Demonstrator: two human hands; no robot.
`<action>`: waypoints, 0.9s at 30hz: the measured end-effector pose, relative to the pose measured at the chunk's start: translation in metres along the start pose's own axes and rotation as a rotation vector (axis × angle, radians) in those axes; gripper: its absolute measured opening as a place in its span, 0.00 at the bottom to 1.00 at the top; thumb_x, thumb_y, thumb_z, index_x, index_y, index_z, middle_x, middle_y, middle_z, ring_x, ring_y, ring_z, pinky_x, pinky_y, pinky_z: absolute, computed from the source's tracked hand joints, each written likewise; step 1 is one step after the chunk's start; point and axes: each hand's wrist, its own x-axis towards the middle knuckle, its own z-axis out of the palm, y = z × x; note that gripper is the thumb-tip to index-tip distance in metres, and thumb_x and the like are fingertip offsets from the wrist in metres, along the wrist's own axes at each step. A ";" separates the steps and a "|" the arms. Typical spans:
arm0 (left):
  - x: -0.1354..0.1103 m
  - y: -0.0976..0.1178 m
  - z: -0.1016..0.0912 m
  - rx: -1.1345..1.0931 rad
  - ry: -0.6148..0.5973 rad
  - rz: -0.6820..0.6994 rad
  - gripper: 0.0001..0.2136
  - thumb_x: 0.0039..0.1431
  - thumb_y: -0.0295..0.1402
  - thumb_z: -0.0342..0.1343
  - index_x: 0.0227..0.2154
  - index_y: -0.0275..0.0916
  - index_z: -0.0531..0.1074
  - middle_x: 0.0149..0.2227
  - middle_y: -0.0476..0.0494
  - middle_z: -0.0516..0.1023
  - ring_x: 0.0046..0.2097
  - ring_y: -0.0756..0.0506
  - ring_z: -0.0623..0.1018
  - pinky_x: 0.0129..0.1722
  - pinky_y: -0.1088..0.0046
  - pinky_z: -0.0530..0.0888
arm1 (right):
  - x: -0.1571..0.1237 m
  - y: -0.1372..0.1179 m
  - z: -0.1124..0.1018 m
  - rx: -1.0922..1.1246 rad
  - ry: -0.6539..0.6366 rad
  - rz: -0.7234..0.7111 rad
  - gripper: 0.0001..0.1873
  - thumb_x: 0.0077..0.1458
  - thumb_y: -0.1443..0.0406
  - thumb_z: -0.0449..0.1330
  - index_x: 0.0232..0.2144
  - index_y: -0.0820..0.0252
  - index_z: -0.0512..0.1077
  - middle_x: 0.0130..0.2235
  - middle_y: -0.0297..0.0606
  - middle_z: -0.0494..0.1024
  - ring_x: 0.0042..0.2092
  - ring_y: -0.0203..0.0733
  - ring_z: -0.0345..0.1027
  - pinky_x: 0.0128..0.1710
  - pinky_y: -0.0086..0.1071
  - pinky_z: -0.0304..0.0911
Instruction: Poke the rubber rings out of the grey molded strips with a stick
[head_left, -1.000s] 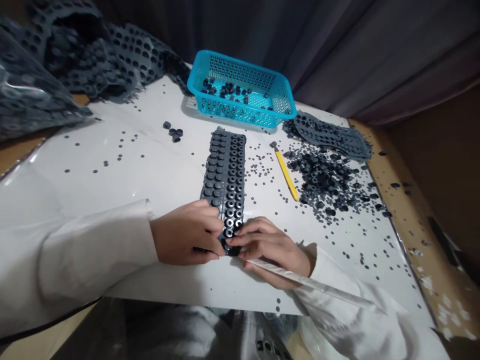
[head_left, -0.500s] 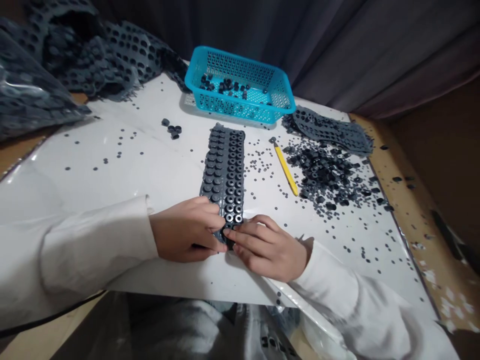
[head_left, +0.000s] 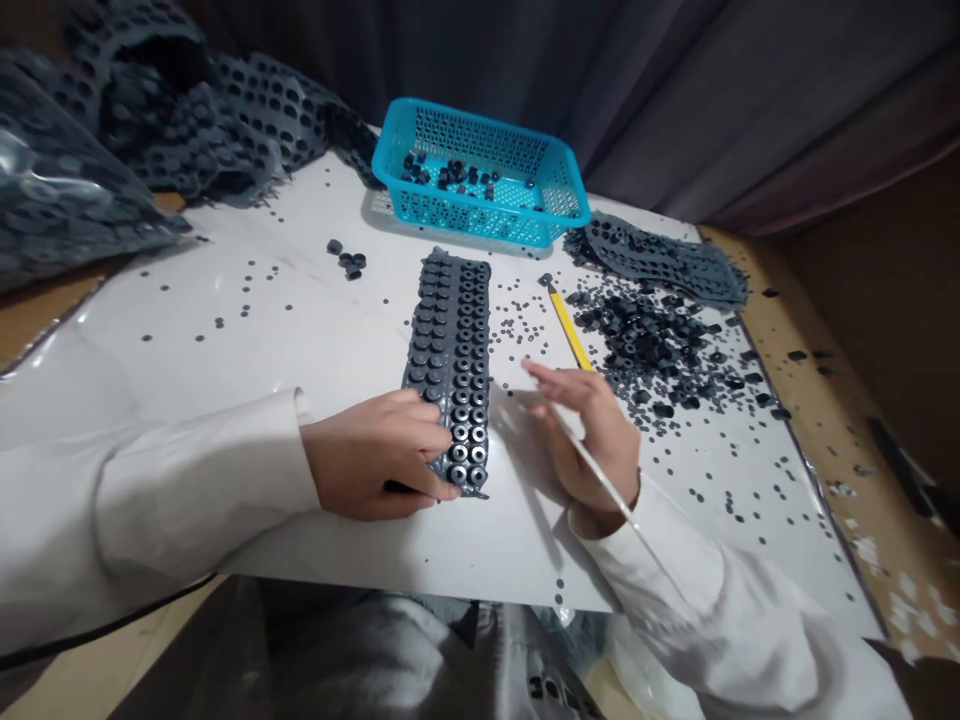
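A dark grey rubber strip (head_left: 454, 340) studded with rows of small rings lies lengthwise on the white sheet (head_left: 262, 340). My left hand (head_left: 375, 455) is curled over the strip's near left corner, fingertips pressing on it. My right hand (head_left: 592, 430) hovers to the right of the strip, off it, with the fingers partly stretched toward the far side. A thin pale stick (head_left: 600, 475) runs along that hand and over the wrist. Both sleeves are white.
A turquoise basket (head_left: 465, 215) with several black rings stands behind the strip. To the right are a yellow pencil (head_left: 570, 340), a heap of loose rings (head_left: 652, 345) and a punched-out sheet (head_left: 660, 262). More punched sheets (head_left: 187, 120) pile up at back left. Small offcuts dot the sheet.
My right hand has left the strip's near end and moved right and away, taking the thin stick along. My left hand stays on the strip's corner.
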 end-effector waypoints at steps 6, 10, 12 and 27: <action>-0.003 -0.006 -0.009 -0.216 0.141 -0.096 0.04 0.54 0.32 0.57 0.25 0.42 0.68 0.26 0.50 0.72 0.32 0.48 0.68 0.37 0.68 0.60 | 0.002 -0.004 -0.006 0.058 0.009 0.306 0.04 0.59 0.66 0.57 0.38 0.58 0.69 0.26 0.34 0.78 0.27 0.38 0.73 0.25 0.29 0.66; -0.004 -0.010 -0.012 -0.101 0.068 -0.245 0.10 0.49 0.37 0.60 0.26 0.40 0.64 0.30 0.48 0.71 0.35 0.46 0.67 0.36 0.68 0.58 | 0.002 -0.020 0.000 0.344 -0.171 0.001 0.03 0.60 0.66 0.58 0.33 0.60 0.70 0.28 0.37 0.77 0.29 0.37 0.70 0.28 0.31 0.66; -0.004 -0.010 -0.012 -0.067 0.041 -0.266 0.11 0.48 0.38 0.61 0.27 0.40 0.64 0.31 0.48 0.70 0.36 0.45 0.67 0.36 0.68 0.58 | 0.001 -0.026 0.005 0.464 -0.273 -0.140 0.04 0.60 0.67 0.58 0.33 0.62 0.71 0.29 0.39 0.77 0.31 0.38 0.69 0.32 0.33 0.66; -0.005 -0.003 -0.005 -0.058 0.049 -0.284 0.10 0.48 0.36 0.57 0.29 0.39 0.62 0.34 0.45 0.66 0.36 0.43 0.65 0.36 0.64 0.59 | 0.001 -0.032 0.014 0.495 -0.424 -0.337 0.04 0.61 0.70 0.56 0.35 0.64 0.72 0.32 0.39 0.78 0.37 0.38 0.67 0.37 0.32 0.65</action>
